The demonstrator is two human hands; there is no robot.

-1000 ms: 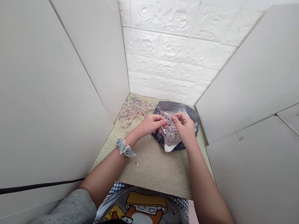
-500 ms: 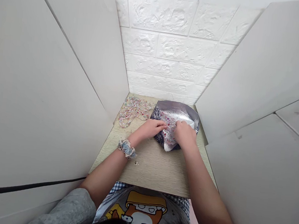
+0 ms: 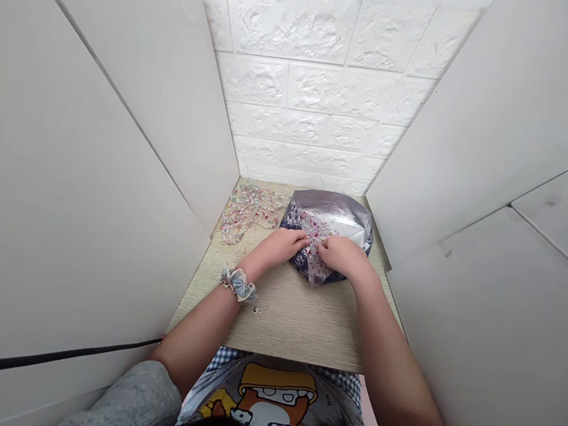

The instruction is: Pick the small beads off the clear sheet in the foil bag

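A dark patterned bag (image 3: 342, 205) with a silvery lining lies spread at the back of the table, and a pile of small pink, red and clear beads (image 3: 317, 227) rests in it. My left hand (image 3: 285, 245) is at the bag's left front edge, fingers pinched together over the beads; what they grip is too small to make out. My right hand (image 3: 345, 256) is closed over the beads from the right, thumb and forefinger pressed together near the left fingertips. Anything between them is hidden. Left of the bag lie strung bead strands (image 3: 251, 211) in loose loops.
The narrow wooden table (image 3: 293, 328) is hemmed in by white panels on both sides and a white brick-patterned wall (image 3: 302, 128) behind. A tiny pale bit (image 3: 256, 311) lies near the table's front. A black cable (image 3: 59, 355) runs along the left.
My right hand has moved left and slightly down across the beads, closer to my left hand. My left hand stays at the bag's edge. The view has shifted slightly.
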